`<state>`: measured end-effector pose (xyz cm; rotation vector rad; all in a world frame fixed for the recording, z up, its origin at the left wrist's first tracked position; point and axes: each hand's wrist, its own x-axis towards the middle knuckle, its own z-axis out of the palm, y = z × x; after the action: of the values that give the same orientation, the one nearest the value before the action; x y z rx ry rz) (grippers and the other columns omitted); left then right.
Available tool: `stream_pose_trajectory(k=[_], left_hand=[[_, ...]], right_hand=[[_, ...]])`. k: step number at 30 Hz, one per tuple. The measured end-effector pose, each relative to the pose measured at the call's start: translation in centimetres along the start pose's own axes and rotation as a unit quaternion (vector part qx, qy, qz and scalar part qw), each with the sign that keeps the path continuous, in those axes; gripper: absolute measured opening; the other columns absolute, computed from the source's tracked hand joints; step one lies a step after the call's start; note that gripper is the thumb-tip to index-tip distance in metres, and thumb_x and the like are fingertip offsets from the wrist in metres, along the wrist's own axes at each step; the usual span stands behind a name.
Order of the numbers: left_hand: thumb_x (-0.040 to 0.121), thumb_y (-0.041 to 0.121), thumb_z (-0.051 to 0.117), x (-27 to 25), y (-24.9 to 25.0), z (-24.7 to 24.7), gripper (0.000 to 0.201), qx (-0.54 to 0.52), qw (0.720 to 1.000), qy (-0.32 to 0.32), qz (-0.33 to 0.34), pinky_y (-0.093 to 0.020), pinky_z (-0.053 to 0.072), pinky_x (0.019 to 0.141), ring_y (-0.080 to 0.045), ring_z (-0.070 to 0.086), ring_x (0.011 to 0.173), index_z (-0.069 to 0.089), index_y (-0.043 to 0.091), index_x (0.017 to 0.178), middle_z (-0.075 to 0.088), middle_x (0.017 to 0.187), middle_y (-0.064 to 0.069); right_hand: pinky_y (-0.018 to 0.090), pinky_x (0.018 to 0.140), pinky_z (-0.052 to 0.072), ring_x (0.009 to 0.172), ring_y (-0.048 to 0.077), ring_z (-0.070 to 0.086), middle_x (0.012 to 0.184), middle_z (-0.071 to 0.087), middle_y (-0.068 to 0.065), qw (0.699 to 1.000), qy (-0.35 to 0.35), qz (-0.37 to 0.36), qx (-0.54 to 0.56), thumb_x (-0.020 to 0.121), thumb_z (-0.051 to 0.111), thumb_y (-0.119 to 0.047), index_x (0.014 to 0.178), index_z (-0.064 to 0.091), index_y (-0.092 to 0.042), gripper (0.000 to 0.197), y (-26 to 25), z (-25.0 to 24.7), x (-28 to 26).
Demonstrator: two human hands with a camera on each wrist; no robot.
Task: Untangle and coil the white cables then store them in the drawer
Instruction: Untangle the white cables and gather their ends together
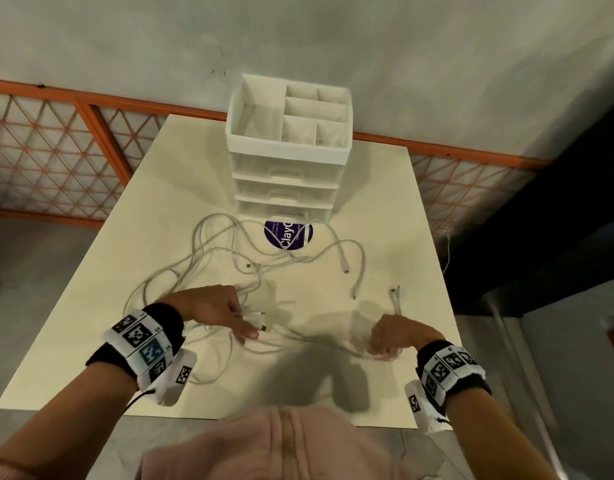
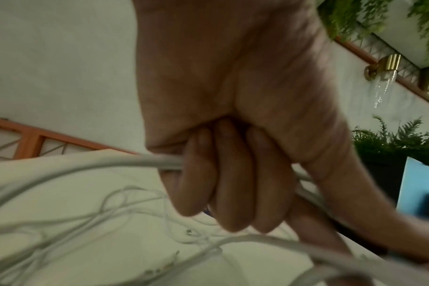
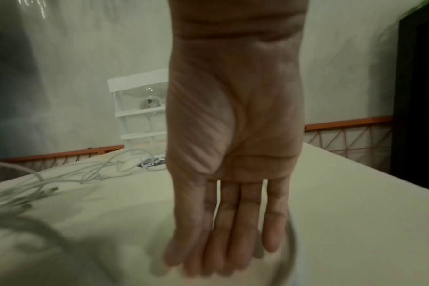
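I see my left hand [image 2: 233,154] curled tight around the tangled thin white cables [image 1: 229,251] sprawled on the cream table [image 1: 385,209] before the white plastic drawer unit [image 1: 288,161]. My right hand [image 3: 233,174] looks flat-fingered, though blurred.

Cream table [image 1: 395,209], rectangular, carries everything. White drawer unit [image 1: 288,157] stands at its far edge, three drawers stacked, open divided tray on top. Purple round sticker [image 1: 289,233] lies flat just in front of the drawer unit, text partly readable. White cables [image 1: 229,258] sprawl tangled in front of the drawer unit, spreading toward the near edge and out to both sides, some strands crossing the sticker, loose connector ends scattered.
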<state>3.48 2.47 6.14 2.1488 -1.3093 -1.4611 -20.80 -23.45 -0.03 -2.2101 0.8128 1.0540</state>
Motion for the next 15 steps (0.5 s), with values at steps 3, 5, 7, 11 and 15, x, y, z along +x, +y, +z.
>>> stream_pose_trajectory(k=[3,5,7,11,15], left_hand=[[0.066,0.052,0.076,0.5,-0.2,0.9,0.047,-0.018,1.000,-0.004,-0.005,-0.026,0.014,0.051,-0.012,0.016,0.046,0.054,0.020,0.040,0.021,0.042,0.008],[0.072,0.044,0.076,0.8,0.2,0.6,0.050,-0.040,0.999,0.014,0.003,-0.023,0.016,0.050,-0.010,0.018,0.046,0.043,0.022,0.042,0.022,0.044,0.009],[0.074,0.043,0.075,0.9,0.9,-0.4,0.025,-0.064,0.996,0.049,0.030,-0.019,0.023,0.051,-0.006,0.030,0.047,0.065,0.029,0.056,0.036,0.045,0.011],[0.073,0.044,0.074,1.4,1.5,-1.1,0.018,-0.103,0.988,0.100,0.066,-0.011,0.038,0.066,0.006,0.053,0.063,0.071,0.035,0.088,0.067,0.066,0.016],[0.079,0.036,0.072,1.1,3.5,-2.2,0.022,-0.107,0.971,0.188,0.099,-0.018,0.032,0.054,-0.001,0.041,0.050,0.061,0.030,0.061,0.049,0.054,0.010]], right_hand=[[0.008,0.053,0.037,0.063,0.005,0.052,0.066,0.055,-0.009,0.992,0.115,-0.040,0.044,0.077,0.072,-0.010,0.061,0.056,-0.021,0.026,-0.5,-1.2,1.2],[0.020,0.066,0.043,0.070,0.012,0.051,0.071,0.051,-0.007,0.974,0.199,-0.056,0.088,0.079,0.071,-0.012,0.074,0.054,-0.019,0.019,-1.4,-2.7,2.3],[0.033,0.081,0.042,0.085,0.019,0.051,0.086,0.047,-0.001,0.958,0.263,-0.073,0.088,0.080,0.071,-0.018,0.092,0.056,-0.020,0.019,-2.4,-3.9,3.4],[0.029,0.073,0.041,0.090,0.028,0.056,0.094,0.047,0.006,0.944,0.321,-0.044,0.054,0.082,0.067,-0.016,0.090,0.061,-0.013,0.010,-2.4,-3.2,4.2],[0.035,0.077,0.043,0.097,0.034,0.057,0.097,0.056,0.014,0.915,0.392,-0.022,0.095,0.080,0.063,-0.009,0.092,0.058,-0.008,0.014,-2.2,-6.7,2.4]])
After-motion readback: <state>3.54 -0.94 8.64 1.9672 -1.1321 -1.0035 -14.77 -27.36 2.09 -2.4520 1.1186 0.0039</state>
